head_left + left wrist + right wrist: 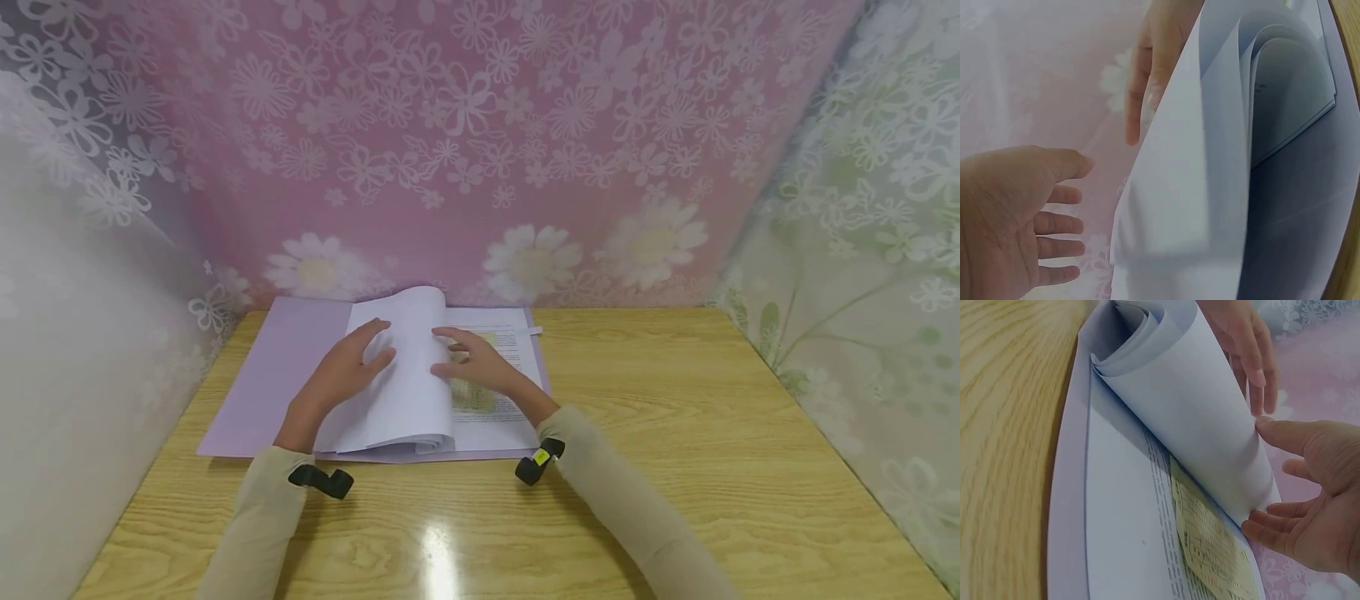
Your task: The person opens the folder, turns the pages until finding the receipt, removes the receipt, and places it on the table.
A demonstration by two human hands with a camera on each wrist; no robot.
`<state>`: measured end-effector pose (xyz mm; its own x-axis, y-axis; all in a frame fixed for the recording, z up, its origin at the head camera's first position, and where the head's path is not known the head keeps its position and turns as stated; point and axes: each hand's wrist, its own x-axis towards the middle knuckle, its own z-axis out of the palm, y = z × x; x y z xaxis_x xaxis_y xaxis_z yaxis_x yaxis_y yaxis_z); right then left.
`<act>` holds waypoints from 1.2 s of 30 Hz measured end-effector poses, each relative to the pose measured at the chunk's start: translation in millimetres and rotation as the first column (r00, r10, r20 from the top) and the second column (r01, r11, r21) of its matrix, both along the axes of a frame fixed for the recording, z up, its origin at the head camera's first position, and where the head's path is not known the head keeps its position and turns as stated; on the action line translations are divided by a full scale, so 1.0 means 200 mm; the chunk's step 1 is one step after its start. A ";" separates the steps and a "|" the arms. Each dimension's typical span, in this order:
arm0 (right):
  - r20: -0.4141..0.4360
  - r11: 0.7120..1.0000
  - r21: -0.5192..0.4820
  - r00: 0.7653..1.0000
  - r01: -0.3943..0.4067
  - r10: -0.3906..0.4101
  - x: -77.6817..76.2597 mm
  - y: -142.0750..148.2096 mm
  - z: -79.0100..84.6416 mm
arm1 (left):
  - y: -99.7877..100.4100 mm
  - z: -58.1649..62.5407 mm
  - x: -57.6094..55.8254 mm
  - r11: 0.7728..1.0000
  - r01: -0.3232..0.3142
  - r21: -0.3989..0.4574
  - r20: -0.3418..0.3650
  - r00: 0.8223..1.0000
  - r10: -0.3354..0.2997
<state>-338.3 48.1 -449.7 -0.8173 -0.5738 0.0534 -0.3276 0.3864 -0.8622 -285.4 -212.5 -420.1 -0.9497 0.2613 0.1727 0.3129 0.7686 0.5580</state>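
Note:
A lilac folder [262, 375] lies spread on the table with a stack of white sheets in it. Several sheets [411, 375] are bent over to the left in a loose roll, their free ends curled underneath. My left hand [341, 371] is over the left part of these sheets, its fingers extended and holding nothing; the left wrist view shows them apart from the paper. With thumb and fingertips, my right hand [1322, 487] touches the rounded bend of the sheets. Beneath that hand, a yellow slip with writing [1210, 540] rests on a printed page [1122, 506].
The folder lies on a wood-grain table [675, 417], close to the pink flowered back wall [450, 167]. A small pale strip [531, 331] sticks out past the folder's right edge. Patterned walls also stand at left and right.

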 end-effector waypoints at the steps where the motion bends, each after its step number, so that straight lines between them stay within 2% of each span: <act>1: -0.006 1.000 0.004 1.000 -0.001 0.001 0.00 -0.01 0.00 | 0.01 0.00 0.00 1.000 -0.001 -0.001 0.005 1.000 0.001; 9: -0.036 0.999 0.041 0.999 -0.022 0.024 0.02 -0.10 0.01 | 0.04 -0.02 0.00 0.998 0.037 -0.047 0.057 0.998 -0.035; 20: -0.064 0.999 -0.010 0.997 -0.048 0.047 0.02 -0.14 0.01 | 0.05 -0.07 -0.01 0.985 0.083 -0.152 0.090 0.993 -0.070; 27: -0.048 0.998 0.008 0.997 -0.057 0.057 0.04 -0.15 0.02 | 0.05 -0.10 0.00 0.982 0.096 -0.165 0.186 0.980 -0.065; 36: -0.050 0.996 0.025 0.995 -0.083 0.084 0.04 -0.13 0.02 | 0.03 -0.15 -0.03 0.975 0.111 -0.194 0.251 0.966 -0.060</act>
<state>-329.7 21.4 -444.9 -0.7631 -0.6412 0.0802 -0.4029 0.3750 -0.8349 -290.5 -206.0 -451.1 -0.9287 0.3490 -0.1249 0.2580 0.8505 0.4583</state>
